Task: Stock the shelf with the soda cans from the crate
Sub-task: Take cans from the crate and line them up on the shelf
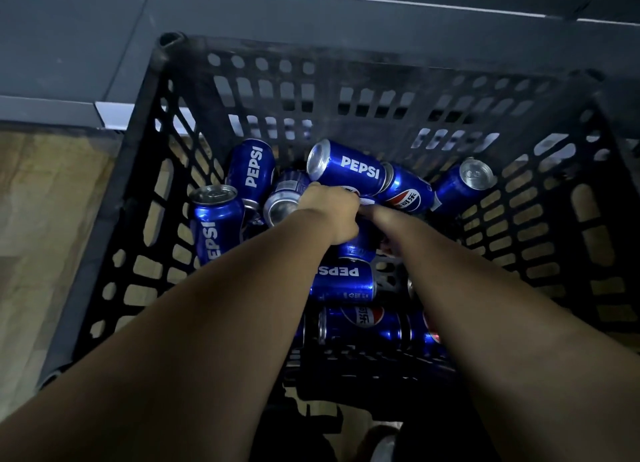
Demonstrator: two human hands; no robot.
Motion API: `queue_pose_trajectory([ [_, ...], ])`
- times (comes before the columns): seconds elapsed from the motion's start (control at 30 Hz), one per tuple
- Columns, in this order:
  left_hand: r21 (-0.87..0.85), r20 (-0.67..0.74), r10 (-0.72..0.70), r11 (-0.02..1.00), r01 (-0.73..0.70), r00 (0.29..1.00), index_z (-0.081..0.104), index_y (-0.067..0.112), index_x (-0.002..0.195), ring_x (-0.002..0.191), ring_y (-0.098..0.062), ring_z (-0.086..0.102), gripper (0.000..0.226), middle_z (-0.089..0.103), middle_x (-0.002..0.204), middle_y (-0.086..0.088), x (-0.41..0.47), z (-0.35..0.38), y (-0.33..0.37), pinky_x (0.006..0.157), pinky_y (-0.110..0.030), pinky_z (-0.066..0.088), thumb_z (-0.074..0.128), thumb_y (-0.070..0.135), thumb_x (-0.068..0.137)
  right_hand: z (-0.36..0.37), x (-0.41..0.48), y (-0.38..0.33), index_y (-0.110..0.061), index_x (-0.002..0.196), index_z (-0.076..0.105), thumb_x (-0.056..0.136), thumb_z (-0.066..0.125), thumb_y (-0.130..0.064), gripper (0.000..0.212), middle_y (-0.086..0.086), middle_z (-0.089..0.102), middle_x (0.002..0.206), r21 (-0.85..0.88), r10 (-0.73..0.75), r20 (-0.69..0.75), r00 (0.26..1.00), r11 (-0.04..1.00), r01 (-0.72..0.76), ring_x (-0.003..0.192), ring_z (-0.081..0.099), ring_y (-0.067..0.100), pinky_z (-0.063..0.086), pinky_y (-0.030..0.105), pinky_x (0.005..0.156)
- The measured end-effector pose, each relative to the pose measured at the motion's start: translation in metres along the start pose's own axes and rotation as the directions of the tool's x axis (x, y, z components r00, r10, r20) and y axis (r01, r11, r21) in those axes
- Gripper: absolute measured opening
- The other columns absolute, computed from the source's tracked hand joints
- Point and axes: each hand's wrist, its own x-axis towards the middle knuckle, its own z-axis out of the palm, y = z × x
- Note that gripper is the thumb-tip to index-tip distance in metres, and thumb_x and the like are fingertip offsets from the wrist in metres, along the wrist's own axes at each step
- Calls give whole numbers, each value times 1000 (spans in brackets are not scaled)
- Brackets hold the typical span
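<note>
Pick-up stage: left grip (329, 212) and right grip (381, 219) deep in crate (346, 91) among loose soda cans (349, 165), meeting over centre can (358, 243); hold on it cannot be told. Next, likely: secure can, lift clear to shelf (311, 14).

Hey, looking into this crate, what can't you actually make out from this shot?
Head view only:
The left hand: fingers tucked under its own back, so its grip on any can is unclear.
The right hand: fingertips lost in shadow beside the left hand.
The Pepsi cans: full count hidden by the forearms.
The gray shelf: cut off by the top edge, so its stock is unseen.
</note>
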Motion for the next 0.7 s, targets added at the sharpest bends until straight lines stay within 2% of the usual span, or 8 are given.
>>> queue_pose_trajectory([
  [0.07,4,3,7,1000,-7,1000,57,16,113,103,-25,57,27,62,112,-6,0,0,0,88,-33,35,46,21,89,-3,-3,3,-14,117,46,91,59,-37,37,3,56,112,11,-9,39,999,1000,8,91,55,19,44,30,76],
  [0.17,24,-4,16,1000,-16,1000,56,16,115,104,-25,57,28,62,113,-6,1,1,0,88,-33,35,46,22,90,-4,-7,4,-15,105,47,93,57,-34,24,2,55,93,53,-21,64,998,998,17,71,49,14,36,26,56],
  [0.2,33,-4,17,999,-17,1000,56,17,117,104,-25,57,29,62,113,-5,1,1,0,88,-33,35,46,22,90,-3,-7,4,-15,101,49,92,58,-32,22,2,55,89,57,-4,72,997,998,0,71,50,14,39,26,59],
  [0.3,63,-11,26,998,-25,1000,57,18,119,103,-24,57,31,63,113,-5,1,2,0,85,-32,34,45,22,91,0,1,5,-17,111,58,79,67,-35,38,4,65,104,71,12,80,997,997,-18,98,61,22,47,38,92],
  [0.4,79,-24,37,996,-35,999,56,19,121,103,-25,57,32,62,113,-4,1,2,0,84,-32,34,45,21,91,5,9,8,-18,104,63,78,67,-35,32,6,67,111,128,3,67,998,992,-12,104,63,25,45,44,99],
  [0.57,0,-72,14,1000,-14,997,55,16,111,97,-28,58,22,62,108,-6,-3,2,-1,71,-30,33,45,18,91,6,39,21,-13,123,58,62,75,-52,75,9,64,118,242,-54,-75,996,968,70,97,63,28,50,44,88],
  [0.63,-23,-78,5,1000,-6,997,55,17,109,96,-28,58,21,62,108,-6,-3,1,-1,69,-30,35,45,18,91,5,28,17,-12,124,58,69,73,-46,66,8,64,117,205,-47,-49,998,977,56,87,63,22,48,32,68],
  [0.7,-11,-80,7,1000,-8,997,55,16,110,97,-28,58,22,62,108,-6,-3,1,-1,69,-31,36,45,18,91,4,20,11,-11,125,56,80,67,-37,53,9,64,118,178,-43,-15,999,983,45,85,61,21,42,30,61],
])
